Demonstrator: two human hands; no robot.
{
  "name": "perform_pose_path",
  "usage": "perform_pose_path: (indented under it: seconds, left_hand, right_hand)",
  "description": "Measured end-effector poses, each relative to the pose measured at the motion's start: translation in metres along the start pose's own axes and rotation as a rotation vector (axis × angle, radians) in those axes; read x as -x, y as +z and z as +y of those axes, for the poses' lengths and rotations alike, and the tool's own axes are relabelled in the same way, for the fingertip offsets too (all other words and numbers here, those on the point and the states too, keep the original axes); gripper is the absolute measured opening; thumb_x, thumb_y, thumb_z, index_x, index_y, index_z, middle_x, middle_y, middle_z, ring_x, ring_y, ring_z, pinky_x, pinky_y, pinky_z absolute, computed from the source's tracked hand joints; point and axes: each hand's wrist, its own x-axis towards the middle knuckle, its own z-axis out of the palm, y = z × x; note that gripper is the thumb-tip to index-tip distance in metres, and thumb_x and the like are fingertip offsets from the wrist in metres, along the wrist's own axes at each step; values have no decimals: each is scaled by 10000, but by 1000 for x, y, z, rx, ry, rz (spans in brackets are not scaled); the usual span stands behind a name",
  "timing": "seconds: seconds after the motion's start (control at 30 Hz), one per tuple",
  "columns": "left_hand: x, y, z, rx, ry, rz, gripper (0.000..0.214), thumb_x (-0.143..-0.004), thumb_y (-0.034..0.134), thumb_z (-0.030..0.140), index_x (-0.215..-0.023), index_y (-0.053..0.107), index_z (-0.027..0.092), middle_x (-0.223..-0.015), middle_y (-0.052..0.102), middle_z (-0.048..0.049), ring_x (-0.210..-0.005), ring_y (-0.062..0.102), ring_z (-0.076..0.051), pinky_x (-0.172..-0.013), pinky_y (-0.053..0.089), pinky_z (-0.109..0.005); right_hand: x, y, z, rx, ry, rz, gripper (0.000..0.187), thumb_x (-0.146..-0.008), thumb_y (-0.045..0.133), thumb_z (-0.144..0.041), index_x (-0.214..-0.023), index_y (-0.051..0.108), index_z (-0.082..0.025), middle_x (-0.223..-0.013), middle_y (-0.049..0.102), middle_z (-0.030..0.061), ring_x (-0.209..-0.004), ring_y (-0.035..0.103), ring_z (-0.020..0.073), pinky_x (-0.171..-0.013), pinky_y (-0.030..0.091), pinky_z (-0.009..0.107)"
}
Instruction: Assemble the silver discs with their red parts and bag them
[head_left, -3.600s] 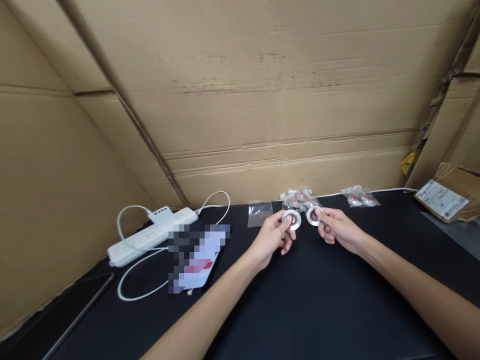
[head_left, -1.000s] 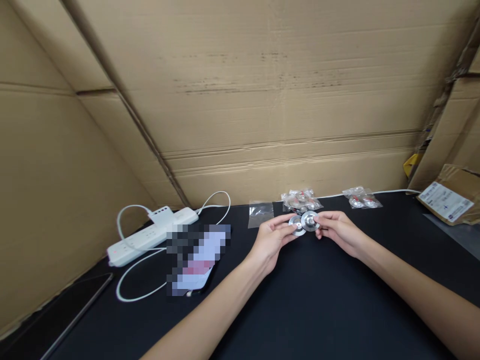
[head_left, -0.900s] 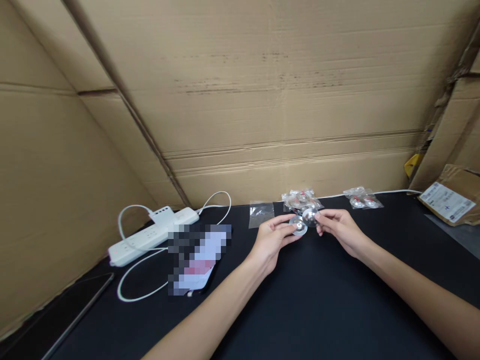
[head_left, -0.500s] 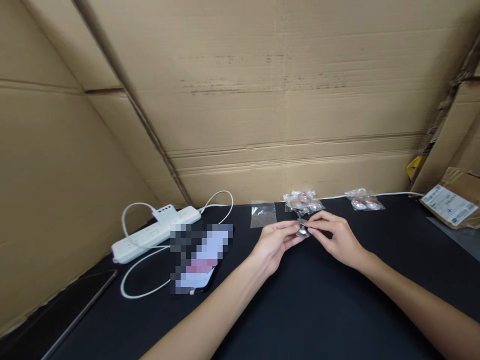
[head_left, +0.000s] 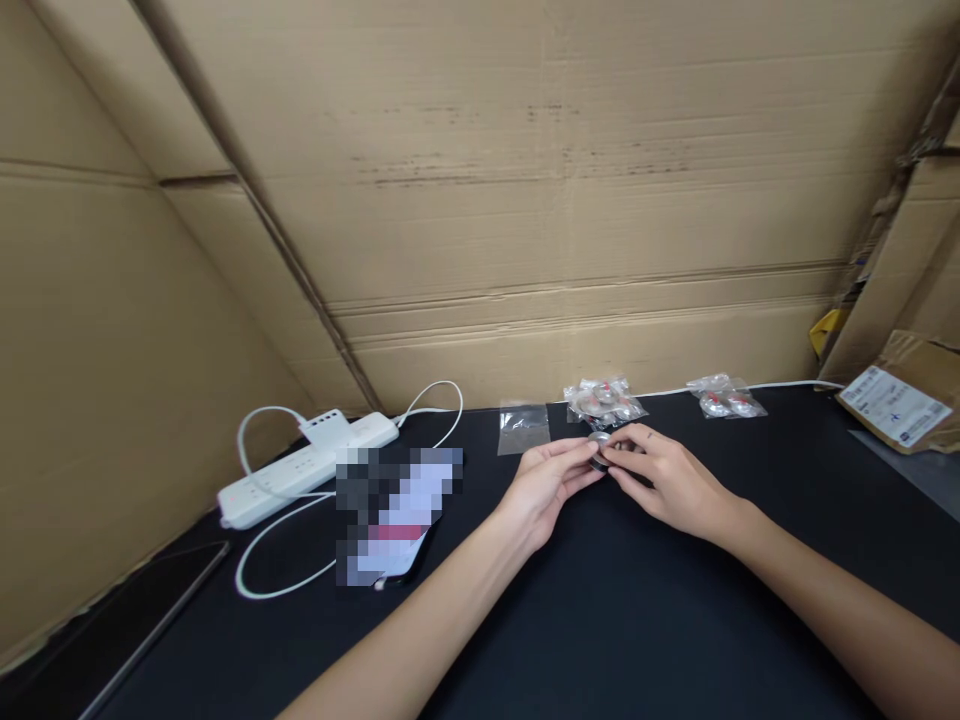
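Observation:
Between my two hands, over the black table point(head_left: 637, 610), is a small round silver metal piece point(head_left: 600, 452) with a shiny face and a darker rim. Its exact kind is too small to make out. My left hand point(head_left: 551, 485) pinches it from the left, thumb on top and fingers underneath. From the other side my right hand point(head_left: 664, 475) presses its fingertips against the piece. Fingers cover part of its edge. Just behind lies a pile of clear plastic bags point(head_left: 606, 402) with silver pieces and red marks inside.
An empty clear bag point(head_left: 523, 430) lies left of the pile. Another bag of silver pieces point(head_left: 726, 398) sits to its right. At left are a white power strip point(head_left: 311, 470), a looped cable and a blurred phone point(head_left: 409, 520). A labelled brown package point(head_left: 900, 405) stands at right. Cardboard walls point(head_left: 525, 200) enclose the table.
The silver piece has turned from a tilted, flared side view to show more of its round face. My right fingers have shifted over its edge; my left hand keeps its grip.

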Motion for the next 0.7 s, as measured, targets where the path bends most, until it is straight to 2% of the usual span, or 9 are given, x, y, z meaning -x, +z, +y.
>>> perform_pose_path:
  seconds: [0.2,0.37,0.53,0.63,0.7]
  left_hand:
    - [0,2,-1,0,74,-19,196,-721,730,51,-916,722,76,-950,737,-135,-881,690,-205,-887,548,-343]
    - [1,5,1,-14,108,-4,250,-699,730,55,-946,704,85,-938,737,-125,-842,692,-199,-854,551,-335]
    - [4,9,-1,-77,133,18,296,-662,773,93,-940,670,91,-836,731,-109,-802,695,-214,-841,543,-360]
    - [5,10,-5,-125,154,18,333,-643,782,106,-951,654,102,-799,718,-89,-779,688,-207,-817,534,-349]
    - [5,11,-7,-163,183,14,336,-641,769,102,-955,651,110,-806,712,-78,-779,678,-192,-800,523,-325]
  right_hand:
    - [-1,1,-5,90,-15,58,343,-903,536,-194,-1216,659,-261,-1219,550,106,-1026,573,238,-860,542,431]
    - [-3,11,-5,-153,153,167,250,-925,520,-203,-1086,701,-264,-1220,549,89,-1053,591,217,-866,540,396]
    - [-4,22,-1,-458,352,245,74,-896,573,-255,-941,620,-218,-1023,600,54,-841,634,167,-707,558,311]
    - [-4,25,2,-555,459,301,139,-851,629,-280,-927,532,-216,-919,603,28,-755,620,158,-608,539,278]
    - [-4,26,2,-543,482,312,142,-834,638,-280,-900,534,-209,-879,592,20,-718,600,149,-574,521,265]
